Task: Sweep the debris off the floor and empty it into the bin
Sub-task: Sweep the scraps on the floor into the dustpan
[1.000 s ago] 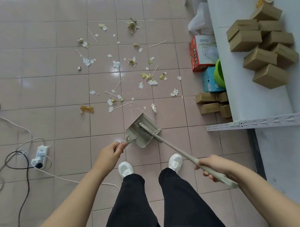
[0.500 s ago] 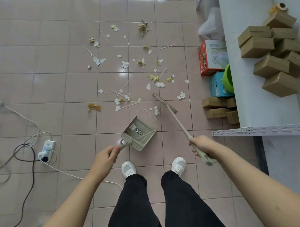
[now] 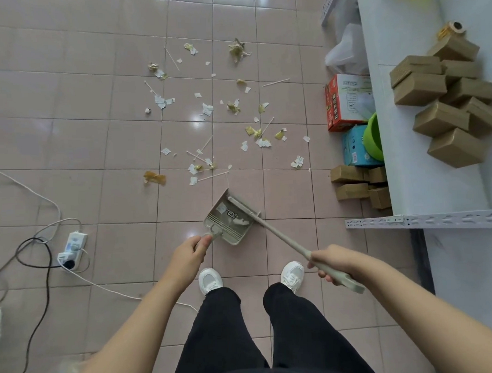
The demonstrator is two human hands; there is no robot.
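Observation:
A beige dustpan (image 3: 229, 218) rests on the pink tiled floor just ahead of my feet, with a few paper scraps inside. My left hand (image 3: 189, 252) grips its short handle. My right hand (image 3: 334, 262) holds the long beige handle of a broom (image 3: 280, 234), whose head lies across the mouth of the pan. Debris (image 3: 208, 109) of torn paper, yellowish crumpled bits and thin sticks is scattered over the tiles beyond the pan. No bin is in view.
A white shelf (image 3: 424, 219) with several brown boxes (image 3: 442, 101) fills the right side; a red carton (image 3: 345, 102), a blue carton, a green tub (image 3: 373, 138) and small boxes sit beneath it. A power strip (image 3: 71, 246) with cables lies at left.
The broom head, out among the debris half a second ago, has been drawn back into the dustpan. More scraps now lie in the pan. My view has shifted slightly.

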